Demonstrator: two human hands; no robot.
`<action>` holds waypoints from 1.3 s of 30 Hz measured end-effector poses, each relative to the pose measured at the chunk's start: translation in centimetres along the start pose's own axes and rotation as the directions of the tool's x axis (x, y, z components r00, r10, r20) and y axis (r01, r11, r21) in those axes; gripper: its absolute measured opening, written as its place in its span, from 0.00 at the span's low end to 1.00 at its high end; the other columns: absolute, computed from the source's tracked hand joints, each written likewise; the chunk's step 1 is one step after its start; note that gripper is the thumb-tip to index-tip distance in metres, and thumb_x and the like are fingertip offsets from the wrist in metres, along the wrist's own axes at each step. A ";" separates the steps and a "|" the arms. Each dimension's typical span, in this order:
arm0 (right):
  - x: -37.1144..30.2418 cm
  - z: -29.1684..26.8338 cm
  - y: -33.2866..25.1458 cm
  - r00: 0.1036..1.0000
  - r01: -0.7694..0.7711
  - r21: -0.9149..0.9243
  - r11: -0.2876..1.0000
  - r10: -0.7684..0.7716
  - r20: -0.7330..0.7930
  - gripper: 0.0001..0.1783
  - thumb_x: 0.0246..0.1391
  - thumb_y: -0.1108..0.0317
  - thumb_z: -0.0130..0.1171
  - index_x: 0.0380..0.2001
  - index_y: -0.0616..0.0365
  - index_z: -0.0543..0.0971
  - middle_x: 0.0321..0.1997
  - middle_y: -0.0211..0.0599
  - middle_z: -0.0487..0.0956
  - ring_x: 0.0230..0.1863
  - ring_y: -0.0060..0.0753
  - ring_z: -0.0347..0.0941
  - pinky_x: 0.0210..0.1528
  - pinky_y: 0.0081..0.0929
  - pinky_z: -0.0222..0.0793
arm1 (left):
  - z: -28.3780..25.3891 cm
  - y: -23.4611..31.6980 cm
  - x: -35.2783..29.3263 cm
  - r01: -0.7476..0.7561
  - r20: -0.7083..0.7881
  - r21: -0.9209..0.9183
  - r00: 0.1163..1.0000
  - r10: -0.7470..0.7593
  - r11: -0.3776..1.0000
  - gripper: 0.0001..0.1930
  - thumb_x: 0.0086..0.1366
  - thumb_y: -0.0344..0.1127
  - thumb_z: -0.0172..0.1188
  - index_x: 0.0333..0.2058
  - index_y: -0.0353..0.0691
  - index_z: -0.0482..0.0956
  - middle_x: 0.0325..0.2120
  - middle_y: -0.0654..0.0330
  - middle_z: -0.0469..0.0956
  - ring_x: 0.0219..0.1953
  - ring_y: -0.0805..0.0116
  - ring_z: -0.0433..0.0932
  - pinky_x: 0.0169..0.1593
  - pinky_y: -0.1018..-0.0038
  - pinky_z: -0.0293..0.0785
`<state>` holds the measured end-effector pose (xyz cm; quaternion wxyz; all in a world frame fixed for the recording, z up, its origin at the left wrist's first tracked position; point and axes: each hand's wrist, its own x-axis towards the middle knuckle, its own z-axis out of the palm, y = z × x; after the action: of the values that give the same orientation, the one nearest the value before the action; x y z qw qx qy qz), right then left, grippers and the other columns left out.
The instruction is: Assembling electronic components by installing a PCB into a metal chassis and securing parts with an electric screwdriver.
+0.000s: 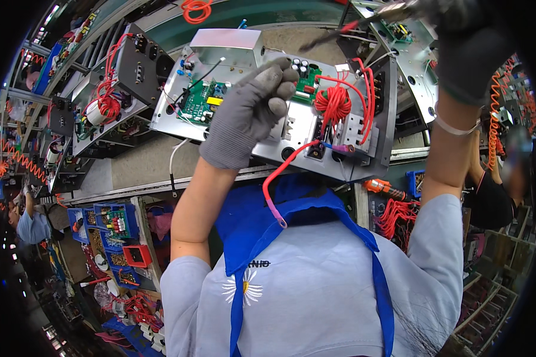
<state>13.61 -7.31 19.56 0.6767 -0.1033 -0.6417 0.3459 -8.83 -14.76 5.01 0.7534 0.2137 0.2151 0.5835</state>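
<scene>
My left hand (244,116), in a grey knit glove, is raised over an opened metal chassis (167,119). Its fingers are curled together, and whatever they may hold is hidden. At the upper right my right hand (473,56), in a dark glove, grips a dark screwdriver (399,13) whose long thin shaft points left above the chassis. A green circuit board (199,104) lies left of my left hand; a second green board (311,76) is to its right. A bundled red wire coil (332,102) sits on the chassis. One thick red cable (274,178) hangs over the near edge, ending in a ring terminal.
Another wired chassis (140,74) stands at the left, and a further metal panel (408,74) at the right. Blue parts bins (110,238) are lower left. An orange-handled tool (384,188) lies near the front edge. Orange coiled hoses (493,125) hang at the right; other people are around.
</scene>
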 end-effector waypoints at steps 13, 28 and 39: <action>-4.0 1.7 1.1 0.957 -0.231 0.544 0.807 0.088 0.276 0.32 0.40 0.58 0.50 0.54 0.51 0.70 0.39 0.34 0.61 0.35 0.32 0.56 0.32 0.34 0.61 | -0.9 -0.4 -0.4 0.010 -0.012 -0.169 1.000 -0.012 0.986 0.18 0.71 0.43 0.53 0.46 0.32 0.72 0.33 0.58 0.77 0.29 0.78 0.73 0.22 0.89 0.68; -7.4 5.8 0.6 0.920 -0.298 0.224 0.928 0.341 -0.192 0.28 0.49 0.67 0.58 0.55 0.55 0.67 0.41 0.36 0.74 0.39 0.32 0.72 0.39 0.30 0.74 | -3.0 3.4 -5.2 0.096 -0.209 0.819 0.968 0.139 0.565 0.37 0.62 0.59 0.60 0.59 0.34 0.68 0.37 0.61 0.77 0.29 0.79 0.70 0.29 0.85 0.66; -8.5 3.5 6.0 0.750 -0.568 0.008 0.823 0.513 0.417 0.20 0.56 0.69 0.55 0.52 0.60 0.68 0.40 0.36 0.75 0.35 0.22 0.71 0.35 0.23 0.69 | -3.8 2.9 -0.8 -0.177 0.119 0.661 0.984 -0.132 -0.729 0.54 0.33 0.49 0.78 0.64 0.57 0.62 0.37 0.58 0.77 0.39 0.55 0.78 0.42 0.62 0.74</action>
<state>8.85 -9.08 9.85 0.4080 -0.1666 -0.6828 0.5828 -13.46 -14.65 3.62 0.0709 0.8321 0.5499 0.0158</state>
